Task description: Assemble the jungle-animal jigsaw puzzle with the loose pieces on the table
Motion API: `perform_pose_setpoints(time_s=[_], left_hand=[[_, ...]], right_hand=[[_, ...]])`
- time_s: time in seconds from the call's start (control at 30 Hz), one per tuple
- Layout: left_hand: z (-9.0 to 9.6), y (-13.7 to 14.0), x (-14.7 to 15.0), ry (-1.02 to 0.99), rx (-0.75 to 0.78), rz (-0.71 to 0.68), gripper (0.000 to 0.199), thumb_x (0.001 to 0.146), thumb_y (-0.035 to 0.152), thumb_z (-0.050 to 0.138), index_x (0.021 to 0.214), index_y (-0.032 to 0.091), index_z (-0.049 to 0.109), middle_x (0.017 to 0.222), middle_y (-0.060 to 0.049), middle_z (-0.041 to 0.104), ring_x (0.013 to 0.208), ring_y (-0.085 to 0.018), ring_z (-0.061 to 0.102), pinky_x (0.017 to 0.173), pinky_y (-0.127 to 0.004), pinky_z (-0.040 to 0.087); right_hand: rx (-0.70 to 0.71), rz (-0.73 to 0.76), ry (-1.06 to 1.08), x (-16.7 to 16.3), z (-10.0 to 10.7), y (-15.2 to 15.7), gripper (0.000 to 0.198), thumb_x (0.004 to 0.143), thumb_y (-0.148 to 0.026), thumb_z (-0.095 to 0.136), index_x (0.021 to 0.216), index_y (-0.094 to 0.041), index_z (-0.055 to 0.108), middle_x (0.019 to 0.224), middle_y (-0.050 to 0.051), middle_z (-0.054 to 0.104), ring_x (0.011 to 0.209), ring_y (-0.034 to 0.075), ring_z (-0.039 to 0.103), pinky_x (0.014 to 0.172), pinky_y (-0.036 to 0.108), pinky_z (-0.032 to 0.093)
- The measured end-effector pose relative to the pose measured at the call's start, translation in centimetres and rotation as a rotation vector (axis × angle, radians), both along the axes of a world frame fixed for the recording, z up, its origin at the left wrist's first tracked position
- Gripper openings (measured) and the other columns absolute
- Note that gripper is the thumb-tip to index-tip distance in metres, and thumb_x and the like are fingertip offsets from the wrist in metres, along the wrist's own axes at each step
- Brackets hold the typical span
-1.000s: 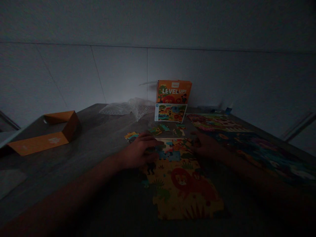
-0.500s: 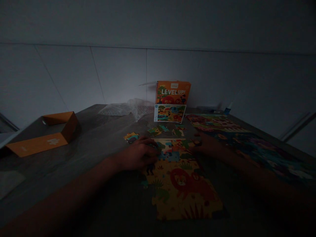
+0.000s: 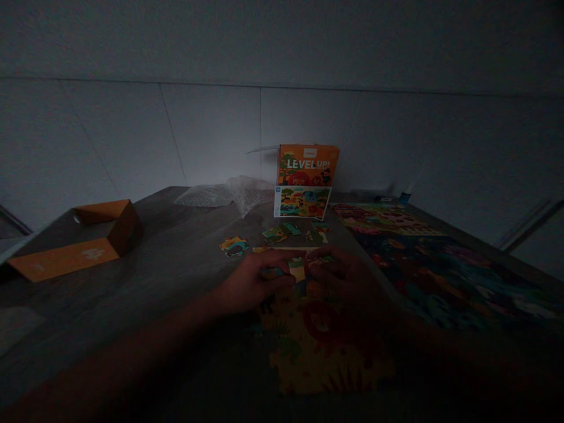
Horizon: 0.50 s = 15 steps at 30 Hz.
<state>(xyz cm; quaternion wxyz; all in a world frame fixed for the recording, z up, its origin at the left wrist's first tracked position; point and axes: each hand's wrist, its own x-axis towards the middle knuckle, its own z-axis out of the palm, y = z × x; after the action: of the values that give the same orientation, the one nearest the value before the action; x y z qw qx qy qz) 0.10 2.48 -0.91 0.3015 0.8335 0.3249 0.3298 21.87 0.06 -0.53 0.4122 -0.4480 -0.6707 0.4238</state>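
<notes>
Two hands were close together: left hand [image 3: 252, 283] and right hand [image 3: 338, 275], fingers bent; whether they grasped anything, I could not tell. Beneath the fingers lay the flat yellow puzzle with red lion [image 3: 324, 352], its long axis pointing away, toward the orange cardboard box [image 3: 305, 179] standing beyond them.

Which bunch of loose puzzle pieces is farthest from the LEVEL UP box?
The left bunch, just beyond the left hand; the other bunches lie just in front of the box.

Grey table [image 3: 176, 235]: box [image 3: 307, 167] at twelve o'clock, plastic [image 3: 242, 194] at eleven, tray [image 3: 66, 258] at nine, puzzles [image 3: 440, 264] at three, lion puzzle [image 3: 328, 346] at six.
</notes>
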Motion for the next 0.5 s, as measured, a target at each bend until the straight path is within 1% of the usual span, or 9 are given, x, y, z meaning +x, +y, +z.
perform_pose_setpoints(time_s=[0.07, 0.23, 0.3, 0.33, 0.4, 0.43, 0.5], left_hand=[[0.1, 0.0, 0.1, -0.011, -0.011, 0.019, 0.012, 0.086, 0.028, 0.060, 0.083, 0.019, 0.067, 0.126, -0.006, 0.067, 0.109, -0.022, 0.064, 0.095, -0.039, 0.051], [0.0, 0.1, -0.1, 0.028, -0.001, 0.031, 0.015, 0.087, 0.029, 0.057, 0.088, 0.019, 0.068, 0.113, -0.005, 0.071, 0.099, -0.019, 0.066, 0.089, -0.035, 0.054], [0.0, 0.4, -0.4, 0.027, 0.026, 0.036, 0.016, 0.088, 0.030, 0.057, 0.090, 0.020, 0.069, 0.113, -0.004, 0.071, 0.100, -0.019, 0.065, 0.089, -0.034, 0.053], [0.0, 0.6, -0.6, 0.035, 0.058, 0.057, 0.017, 0.089, 0.030, 0.055, 0.090, 0.021, 0.069, 0.113, -0.004, 0.071, 0.101, -0.020, 0.064, 0.091, -0.034, 0.052], [0.0, 1.3, -1.1, 0.101, 0.151, 0.149, 0.021, 0.093, 0.027, 0.050, 0.095, 0.021, 0.069, 0.113, -0.004, 0.070, 0.105, -0.022, 0.062, 0.095, -0.037, 0.048], [-0.1, 1.7, -1.5, 0.162, 0.196, 0.213, 0.023, 0.093, 0.026, 0.047, 0.100, 0.021, 0.069, 0.114, -0.005, 0.070, 0.108, -0.023, 0.060, 0.097, -0.040, 0.047], [-0.2, 2.5, -2.1, 0.323, 0.255, 0.322, 0.028, 0.092, 0.026, 0.049, 0.112, 0.018, 0.066, 0.117, -0.009, 0.067, 0.112, -0.027, 0.056, 0.101, -0.045, 0.042]], right_hand=[[-0.012, 0.000, 0.018, -0.1, -0.3, 0.1, 0.027, 0.083, -0.045, 0.062, 0.097, -0.021, 0.060, 0.077, 0.003, 0.073, 0.068, 0.018, 0.070, 0.054, 0.026, 0.051], [0.058, 0.000, 0.025, 0.4, -0.8, 0.7, 0.019, 0.083, -0.040, 0.064, 0.088, -0.021, 0.063, 0.085, 0.004, 0.074, 0.078, 0.018, 0.070, 0.066, 0.028, 0.055], [0.065, -0.041, 0.017, 0.7, -0.9, 1.0, 0.019, 0.081, -0.040, 0.064, 0.087, -0.022, 0.064, 0.087, 0.004, 0.074, 0.079, 0.020, 0.071, 0.068, 0.030, 0.056], [0.070, -0.086, 0.002, 0.9, -0.9, 1.1, 0.020, 0.081, -0.041, 0.064, 0.087, -0.022, 0.065, 0.087, 0.004, 0.075, 0.080, 0.021, 0.071, 0.069, 0.031, 0.056], [0.096, -0.195, -0.077, 1.4, -0.8, 1.6, 0.020, 0.080, -0.040, 0.064, 0.087, -0.022, 0.066, 0.087, 0.006, 0.075, 0.080, 0.023, 0.071, 0.068, 0.033, 0.056], [0.118, -0.243, -0.138, 1.7, -0.7, 1.9, 0.019, 0.080, -0.039, 0.062, 0.087, -0.022, 0.066, 0.086, 0.006, 0.075, 0.079, 0.023, 0.071, 0.068, 0.034, 0.056], [0.173, -0.310, -0.292, 2.4, -0.6, 2.5, 0.016, 0.081, -0.035, 0.060, 0.085, -0.021, 0.068, 0.084, 0.006, 0.074, 0.078, 0.024, 0.070, 0.069, 0.036, 0.055]])
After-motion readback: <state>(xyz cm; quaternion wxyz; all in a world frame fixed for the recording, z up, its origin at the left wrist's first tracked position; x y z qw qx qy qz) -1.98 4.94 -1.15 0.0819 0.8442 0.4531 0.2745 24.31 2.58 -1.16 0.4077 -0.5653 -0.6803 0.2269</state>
